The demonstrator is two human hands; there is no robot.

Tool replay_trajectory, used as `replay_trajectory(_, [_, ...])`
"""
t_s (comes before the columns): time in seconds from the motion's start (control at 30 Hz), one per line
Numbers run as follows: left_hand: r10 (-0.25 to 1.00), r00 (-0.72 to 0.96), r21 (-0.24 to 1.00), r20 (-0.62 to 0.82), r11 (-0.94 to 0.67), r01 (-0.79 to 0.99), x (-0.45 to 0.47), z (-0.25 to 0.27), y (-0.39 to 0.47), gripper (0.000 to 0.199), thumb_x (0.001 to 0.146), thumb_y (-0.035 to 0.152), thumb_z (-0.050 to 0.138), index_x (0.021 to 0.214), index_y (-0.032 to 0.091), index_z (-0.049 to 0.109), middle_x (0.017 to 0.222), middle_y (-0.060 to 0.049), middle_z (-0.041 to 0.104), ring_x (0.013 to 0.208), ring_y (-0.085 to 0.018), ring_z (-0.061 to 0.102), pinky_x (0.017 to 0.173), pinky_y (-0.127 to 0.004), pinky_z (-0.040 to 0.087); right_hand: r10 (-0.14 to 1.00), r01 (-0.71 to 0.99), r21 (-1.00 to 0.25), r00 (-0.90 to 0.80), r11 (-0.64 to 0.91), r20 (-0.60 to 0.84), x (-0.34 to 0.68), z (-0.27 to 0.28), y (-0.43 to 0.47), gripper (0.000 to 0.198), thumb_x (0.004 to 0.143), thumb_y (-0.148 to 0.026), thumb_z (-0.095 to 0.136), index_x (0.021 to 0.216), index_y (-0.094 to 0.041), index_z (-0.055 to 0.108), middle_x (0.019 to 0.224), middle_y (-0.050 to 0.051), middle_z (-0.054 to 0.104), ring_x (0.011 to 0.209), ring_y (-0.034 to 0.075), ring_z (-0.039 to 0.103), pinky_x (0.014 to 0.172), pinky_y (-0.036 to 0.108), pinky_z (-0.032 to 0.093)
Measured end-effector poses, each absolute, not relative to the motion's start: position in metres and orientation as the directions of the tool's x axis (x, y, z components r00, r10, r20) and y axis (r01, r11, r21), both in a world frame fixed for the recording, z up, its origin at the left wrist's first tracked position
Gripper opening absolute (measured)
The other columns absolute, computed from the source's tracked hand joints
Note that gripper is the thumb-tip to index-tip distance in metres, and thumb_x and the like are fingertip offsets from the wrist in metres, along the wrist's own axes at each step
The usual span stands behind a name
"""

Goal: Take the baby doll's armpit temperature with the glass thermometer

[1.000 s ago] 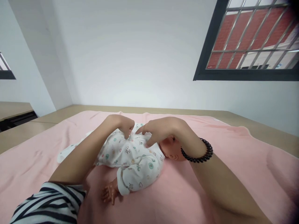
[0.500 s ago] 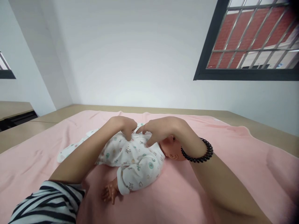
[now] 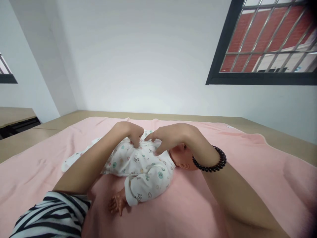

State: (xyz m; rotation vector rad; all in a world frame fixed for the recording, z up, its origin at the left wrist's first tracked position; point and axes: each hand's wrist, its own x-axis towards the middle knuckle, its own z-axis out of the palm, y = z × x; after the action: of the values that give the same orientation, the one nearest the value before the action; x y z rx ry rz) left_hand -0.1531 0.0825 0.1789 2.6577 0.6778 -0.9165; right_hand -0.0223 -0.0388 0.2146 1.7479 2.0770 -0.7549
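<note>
A baby doll in a white onesie (image 3: 141, 165) printed with small animals lies on its back, its head (image 3: 182, 158) to the right and legs to the left. My left hand (image 3: 133, 134) is bent down over the belly, thumb and fingers pinched at the onesie's front opening; what exactly sits between the fingertips is hidden. Across the upper chest rests my right hand (image 3: 170, 137), thumb and fingers apart, touching the fabric on both sides of the opening. The doll's near hand (image 3: 118, 201) lies palm up. My right hand and wrist cover part of its face.
A pink blanket (image 3: 193, 205) with slight wrinkles is spread beneath the doll over a tan tabletop (image 3: 279, 137). Behind it rises a white wall (image 3: 148, 66), with a barred window (image 3: 264, 43) at upper right. A black bead bracelet (image 3: 220, 160) circles my right wrist.
My left hand has shifted slightly left and up along the onesie's front, towards the doll's legs. My right hand stays on the chest.
</note>
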Motion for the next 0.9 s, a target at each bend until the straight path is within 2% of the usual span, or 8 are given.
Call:
replay_trajectory(0.2, [0.4, 0.682, 0.009, -0.612, -0.859, 0.512, -0.153, 0.185, 0.069, 0.035, 0.068, 0.032, 0.072, 0.1, 0.016, 0.069, 0.106, -0.01, 0.072, 0.088, -0.026, 0.065, 0.07, -0.032, 0.051, 0.802, 0.986, -0.138, -0.16, 0.097, -0.575, -0.025, 0.216, -0.039, 0.073, 0.081, -0.05, 0.067, 0.148, -0.035, 0.045, 0.135, 0.002, 0.058, 0.111, 0.028, 0.06, 0.084, 0.037, 0.048])
replay_trajectory(0.43, [0.399, 0.665, 0.026, -0.631, -0.846, 0.532, -0.15, 0.184, 0.067, 0.018, 0.072, 0.027, 0.068, 0.085, 0.014, 0.064, 0.092, -0.009, 0.073, 0.079, -0.023, 0.065, 0.069, -0.031, 0.05, 0.805, 0.99, -0.104, -0.136, 0.092, -0.577, -0.026, 0.217, -0.04, 0.074, 0.082, -0.051, 0.067, 0.15, -0.036, 0.042, 0.137, 0.001, 0.057, 0.11, 0.028, 0.06, 0.082, 0.038, 0.048])
replay_trajectory(0.6, [0.386, 0.692, -0.026, -0.61, -0.883, 0.47, -0.154, 0.189, 0.066, 0.018, 0.072, 0.027, 0.067, 0.084, 0.016, 0.06, 0.098, -0.009, 0.07, 0.077, -0.022, 0.061, 0.064, -0.031, 0.043, 0.811, 0.989, -0.113, -0.143, 0.095, -0.567, -0.025, 0.218, -0.04, 0.075, 0.083, -0.05, 0.066, 0.152, -0.036, 0.039, 0.142, 0.0, 0.053, 0.115, 0.027, 0.058, 0.088, 0.039, 0.048])
replay_trajectory(0.77, [0.344, 0.749, 0.1, -0.567, -0.873, 0.477, -0.172, 0.201, 0.076, 0.018, 0.072, 0.029, 0.066, 0.077, 0.02, 0.051, 0.083, 0.0, 0.06, 0.066, -0.014, 0.048, 0.06, -0.027, 0.032, 0.822, 0.971, -0.183, -0.23, 0.155, -0.521, -0.023, 0.221, -0.042, 0.066, 0.085, -0.047, 0.066, 0.147, -0.036, 0.046, 0.137, 0.002, 0.056, 0.108, 0.024, 0.06, 0.083, 0.033, 0.047])
replay_trajectory(0.9, [0.217, 0.846, 0.285, -0.488, -0.876, 0.389, -0.189, 0.209, 0.088, 0.02, 0.075, 0.027, 0.061, 0.076, 0.02, 0.042, 0.078, 0.003, 0.047, 0.061, -0.011, 0.037, 0.058, -0.026, 0.028, 0.824, 0.953, -0.213, -0.295, 0.216, -0.484, -0.024, 0.221, -0.043, 0.051, 0.085, -0.048, 0.065, 0.132, -0.03, 0.056, 0.123, 0.003, 0.061, 0.096, 0.02, 0.06, 0.073, 0.03, 0.044])
